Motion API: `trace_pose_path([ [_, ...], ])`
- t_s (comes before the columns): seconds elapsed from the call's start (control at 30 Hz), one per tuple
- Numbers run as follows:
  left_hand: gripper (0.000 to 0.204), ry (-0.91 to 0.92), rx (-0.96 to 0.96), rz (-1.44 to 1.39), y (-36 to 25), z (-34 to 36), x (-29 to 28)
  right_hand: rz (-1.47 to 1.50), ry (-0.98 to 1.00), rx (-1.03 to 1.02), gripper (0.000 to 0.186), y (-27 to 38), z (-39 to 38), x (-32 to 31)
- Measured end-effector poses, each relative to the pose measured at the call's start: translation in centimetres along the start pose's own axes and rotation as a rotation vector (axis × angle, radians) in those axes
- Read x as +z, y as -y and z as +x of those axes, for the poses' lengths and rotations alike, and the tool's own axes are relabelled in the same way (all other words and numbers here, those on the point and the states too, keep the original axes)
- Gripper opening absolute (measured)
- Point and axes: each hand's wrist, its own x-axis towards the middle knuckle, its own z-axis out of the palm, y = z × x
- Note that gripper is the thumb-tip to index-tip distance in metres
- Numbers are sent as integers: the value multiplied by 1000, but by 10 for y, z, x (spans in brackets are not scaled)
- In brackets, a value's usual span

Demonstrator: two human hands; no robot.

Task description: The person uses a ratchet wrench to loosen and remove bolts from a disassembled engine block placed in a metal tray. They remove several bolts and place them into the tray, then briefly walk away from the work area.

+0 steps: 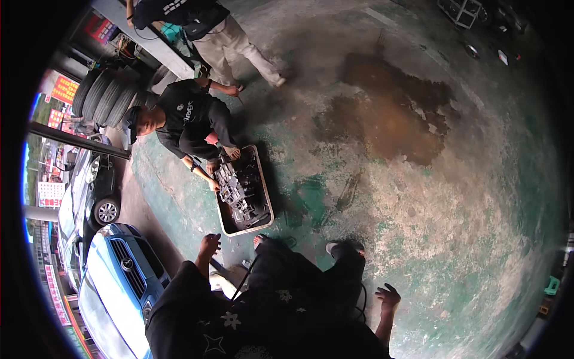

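Note:
My left hand point(210, 244) hangs beside my body, near the close left corner of a shallow rectangular tray point(272, 210), with its fingers loosely apart. Nothing shows in it. On the other side, my right hand point(388, 296) is held low over the floor, fingers spread and holding nothing. Inside the dark tray lies a grey metal machine part point(232, 190) with a ribbed, uneven surface. A co-worker's hand point(214, 185) touches the part's left side. Neither of my hands touches the tray or the part.
A co-worker point(191, 113) in dark clothes squats beyond the tray; another person point(221, 45) stands behind. Stacked tyres point(107, 99) and a blue car point(128, 257) are at left. A wet brown patch point(394, 113) marks the worn green floor. My feet are close to the tray.

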Motion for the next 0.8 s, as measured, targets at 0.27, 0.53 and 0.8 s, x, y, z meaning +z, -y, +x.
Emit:
trace_pose_path([
  [0.27,24,820,193,245,-334,-150,336,164,-517,-408,45,133,-30,-303],
  [0.53,25,1101,560,969,-561,-361,895,56,-570,-37,43,141,105,-468],
  [0.8,33,598,390,1227,-765,-530,1177,869,-685,310,37,153,125,-548],
])
